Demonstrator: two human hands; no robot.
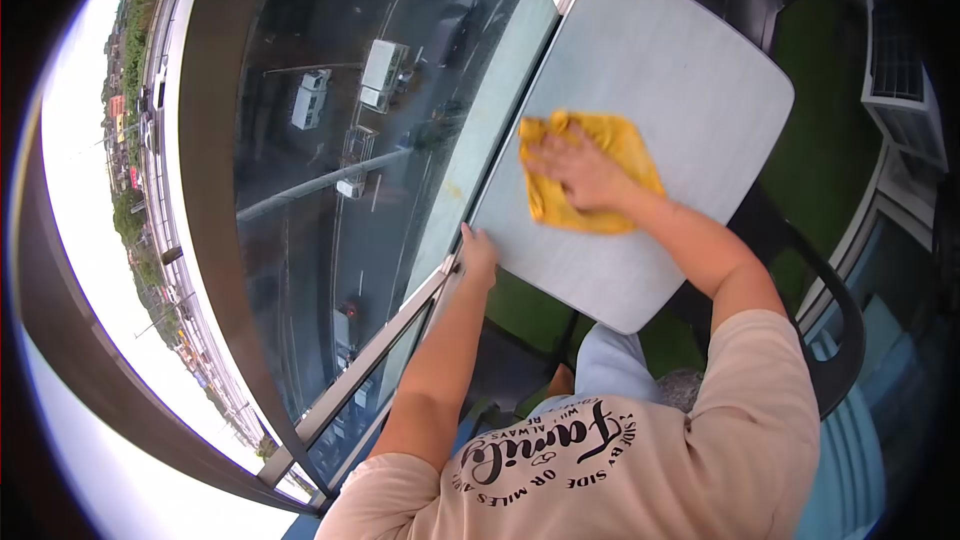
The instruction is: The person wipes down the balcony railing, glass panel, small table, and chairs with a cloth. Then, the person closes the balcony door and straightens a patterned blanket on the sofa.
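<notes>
A light grey tabletop [690, 70] with rounded corners stands beside the window. On it lies a yellow cloth [630, 155], spread out and wrinkled. My right hand [578, 168] rests on the cloth with its fingers spread, pressing it against the tabletop; the fingers are slightly blurred. At the table's near left corner, by the window frame, my left hand [479, 252] touches the edge. One of its fingers points up along the edge, and the others are hidden.
Tall window glass [330, 155] runs along the left, with a road and vehicles below. A black chair [835, 340] stands right of my right arm. Green flooring [835, 170] shows beyond the table, and a white louvred unit [900, 65] is at the far right.
</notes>
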